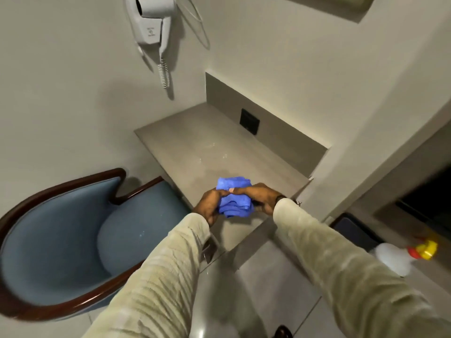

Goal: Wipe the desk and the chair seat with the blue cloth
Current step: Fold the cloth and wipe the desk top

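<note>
A bunched blue cloth [234, 197] is held between both of my hands just above the near edge of the grey desk [195, 145]. My left hand [210, 206] grips its left side, and my right hand [258, 195] closes over its top and right side. A few small wet drops glisten on the desk's middle. To the left stands the chair, whose blue padded seat [129, 237] sits inside a dark wooden frame [31, 203]. Part of the seat slides under the desk edge.
A white wall-mounted hair dryer [152, 23] with a coiled cord hangs above the desk. A black socket plate [249, 121] sits on the desk's back panel. A white spray bottle with a yellow and red nozzle [400, 257] is at the right. Grey floor tiles lie below.
</note>
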